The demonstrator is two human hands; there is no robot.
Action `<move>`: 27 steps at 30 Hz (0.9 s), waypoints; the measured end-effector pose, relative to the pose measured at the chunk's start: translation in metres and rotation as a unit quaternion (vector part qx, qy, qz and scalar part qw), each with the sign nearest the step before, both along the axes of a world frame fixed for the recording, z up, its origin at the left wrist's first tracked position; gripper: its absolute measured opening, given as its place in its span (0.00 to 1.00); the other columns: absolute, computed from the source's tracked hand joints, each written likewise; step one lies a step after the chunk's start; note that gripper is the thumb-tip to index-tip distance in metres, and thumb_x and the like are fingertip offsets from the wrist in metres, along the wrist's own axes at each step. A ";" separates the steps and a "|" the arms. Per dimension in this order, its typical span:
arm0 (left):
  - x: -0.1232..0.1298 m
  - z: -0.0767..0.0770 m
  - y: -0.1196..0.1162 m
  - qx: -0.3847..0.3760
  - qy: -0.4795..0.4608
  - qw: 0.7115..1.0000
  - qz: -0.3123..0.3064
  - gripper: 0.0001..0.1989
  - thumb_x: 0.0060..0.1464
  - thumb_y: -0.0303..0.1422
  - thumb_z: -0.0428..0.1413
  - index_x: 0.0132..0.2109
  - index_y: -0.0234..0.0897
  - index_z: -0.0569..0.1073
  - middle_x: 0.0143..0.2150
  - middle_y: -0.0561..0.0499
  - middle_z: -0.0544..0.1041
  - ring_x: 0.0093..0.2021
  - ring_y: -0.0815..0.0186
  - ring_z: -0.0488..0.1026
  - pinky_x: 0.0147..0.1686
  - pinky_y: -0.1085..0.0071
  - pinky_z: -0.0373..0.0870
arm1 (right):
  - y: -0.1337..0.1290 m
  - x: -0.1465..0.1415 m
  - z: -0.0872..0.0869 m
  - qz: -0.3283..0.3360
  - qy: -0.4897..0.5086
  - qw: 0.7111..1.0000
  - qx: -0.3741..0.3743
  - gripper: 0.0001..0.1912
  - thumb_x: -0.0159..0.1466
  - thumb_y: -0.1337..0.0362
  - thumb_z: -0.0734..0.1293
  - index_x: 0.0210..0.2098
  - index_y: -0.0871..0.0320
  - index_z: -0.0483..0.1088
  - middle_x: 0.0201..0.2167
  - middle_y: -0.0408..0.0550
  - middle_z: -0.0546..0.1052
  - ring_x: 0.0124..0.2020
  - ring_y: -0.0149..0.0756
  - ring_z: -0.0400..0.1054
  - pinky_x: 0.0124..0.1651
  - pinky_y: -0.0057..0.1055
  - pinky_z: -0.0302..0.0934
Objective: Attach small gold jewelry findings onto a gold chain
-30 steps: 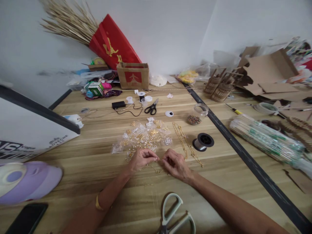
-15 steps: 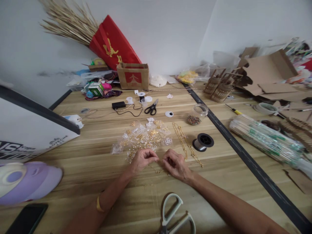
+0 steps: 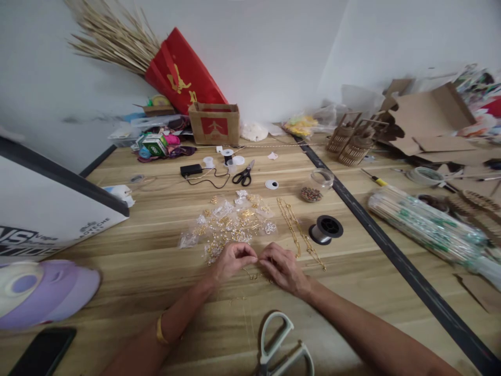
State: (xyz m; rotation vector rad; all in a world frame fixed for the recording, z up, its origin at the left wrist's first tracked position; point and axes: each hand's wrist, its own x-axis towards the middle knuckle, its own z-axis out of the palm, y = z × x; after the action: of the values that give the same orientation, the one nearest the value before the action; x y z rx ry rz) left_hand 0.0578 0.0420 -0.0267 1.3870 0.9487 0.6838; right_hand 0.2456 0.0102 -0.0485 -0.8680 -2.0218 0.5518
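Observation:
My left hand (image 3: 235, 258) and my right hand (image 3: 282, 267) meet at the fingertips over the table, each in a pinch. What they pinch is too small to make out. Just below the fingers is a short gold chain (image 3: 253, 276); whether it hangs from them or lies on the wood I cannot tell. Behind my left hand spreads a pile of clear beads and gold findings (image 3: 230, 232), partly in small plastic bags. Two longer gold chains (image 3: 290, 219) lie beyond my right hand, beside a spool of clear thread (image 3: 326, 230).
Large pale-handled scissors (image 3: 276, 339) lie near the front edge. Farther back are black scissors (image 3: 243, 176), a jar of small beads (image 3: 312, 194) and a black adapter (image 3: 191, 170). Bundled sticks in plastic (image 3: 426, 224) lie right, a phone (image 3: 44, 351) at front left.
My hands have drawn together: the left moved slightly right, and the fingertips now meet where a small gap was. The things on the table have stayed put.

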 end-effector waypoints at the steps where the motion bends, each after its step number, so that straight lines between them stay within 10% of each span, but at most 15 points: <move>1: 0.000 0.000 0.000 0.003 -0.001 1.000 0.000 0.11 0.42 0.36 0.63 0.26 0.31 0.74 0.23 0.53 0.72 0.26 0.71 0.66 0.28 0.76 0.61 | 0.000 0.000 0.001 0.002 0.000 1.000 -0.003 0.05 0.67 0.66 0.59 0.36 0.57 0.66 0.29 0.47 0.69 0.30 0.32 0.63 0.30 0.28 0.58; 27: 0.001 0.003 -0.005 0.148 0.070 0.986 0.012 0.05 0.48 0.31 0.59 0.27 0.34 0.75 0.26 0.50 0.76 0.29 0.67 0.70 0.31 0.74 0.65 | 0.002 -0.001 0.002 0.008 0.019 0.999 -0.041 0.06 0.66 0.66 0.59 0.34 0.58 0.66 0.27 0.47 0.69 0.29 0.33 0.63 0.31 0.28 0.58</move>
State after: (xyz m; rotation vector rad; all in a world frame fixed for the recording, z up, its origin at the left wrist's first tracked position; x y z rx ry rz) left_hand 0.0589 0.0373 -0.0238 1.7065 1.0056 0.7769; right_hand 0.2448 0.0117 -0.0467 -0.8849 -1.9855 0.6596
